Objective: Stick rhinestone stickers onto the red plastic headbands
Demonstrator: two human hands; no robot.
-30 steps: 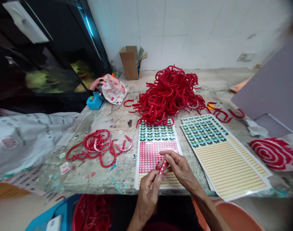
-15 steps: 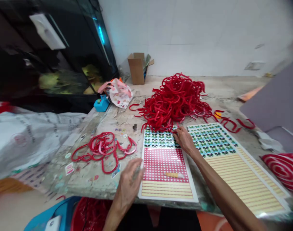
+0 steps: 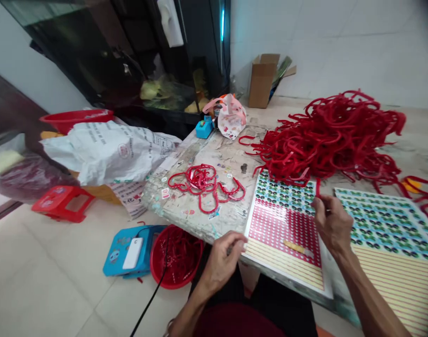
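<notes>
My right hand [image 3: 331, 224] is over the right edge of a sticker sheet [image 3: 282, 220], with thumb and forefinger pinched on a thin red strip [image 3: 318, 187] that sticks up from them. Near the sheet's lower left edge, my left hand [image 3: 221, 262] has its fingers loosely curved and the thumb apart, with nothing seen in them. Printed rows of green-and-black, red-and-white and yellow cover the sheet, and a small yellowish stick [image 3: 297, 248] lies on it. Behind it rises a big pile of curved red strips [image 3: 326, 140]. A smaller heap of red strips [image 3: 202, 180] lies to the left.
A second sticker sheet [image 3: 393, 271] lies at the right. At the back are a cardboard box [image 3: 262, 84], a small bag [image 3: 231, 119] and a blue tape dispenser [image 3: 204, 128]. Below the table's left edge stand a red basin [image 3: 158, 267] and a blue stool [image 3: 117, 262] bearing a white phone [image 3: 133, 253].
The view has swung left, showing more floor. My right hand has drawn back from the pile's edge with a red strip in its fingers. My left hand remains by the sheet's left edge.
</notes>
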